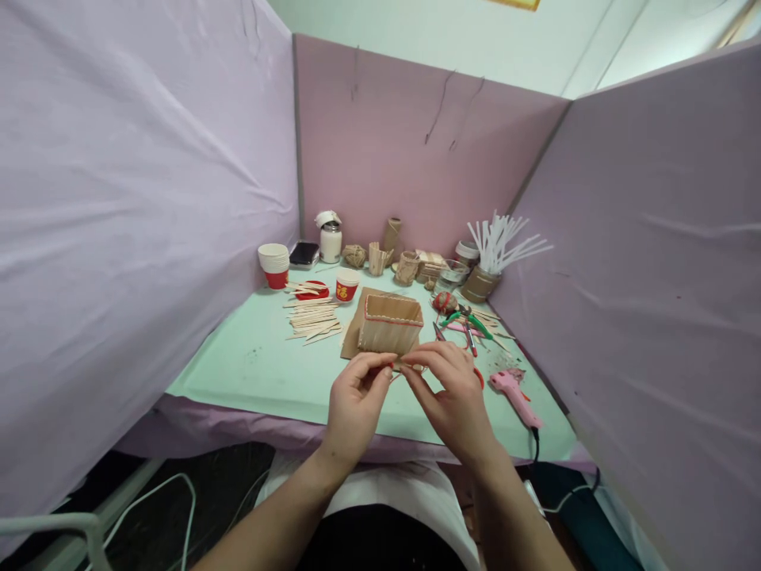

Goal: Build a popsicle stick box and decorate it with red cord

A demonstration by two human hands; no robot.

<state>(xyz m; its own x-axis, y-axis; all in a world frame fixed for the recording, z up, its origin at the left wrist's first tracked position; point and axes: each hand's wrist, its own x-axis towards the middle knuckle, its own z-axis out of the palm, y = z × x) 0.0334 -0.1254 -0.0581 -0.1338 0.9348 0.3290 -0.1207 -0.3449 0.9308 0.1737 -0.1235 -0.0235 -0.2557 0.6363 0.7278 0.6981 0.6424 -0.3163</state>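
Observation:
Both hands meet just in front of a box made of wooden sticks (pixel 391 335), which has a red line round its rim and stands on brown cardboard (pixel 352 333). My left hand (pixel 357 400) is pinched closed at its fingertips, with a bit of red thread (pixel 395 377) showing there. Close beside it, my right hand (pixel 449 396) also pinches with thumb and index finger; a piece of the red thread shows under its fingers. The exact piece between the fingertips is too small to make out.
Loose sticks (pixel 314 317), a red-and-white cup (pixel 346 285) and stacked cups (pixel 274 266) lie left. Right are green-handled pliers (pixel 467 319), a thread ball (pixel 445 302) and a pink glue gun (pixel 516 398) with a cable. Jars line the back; partitions enclose the table.

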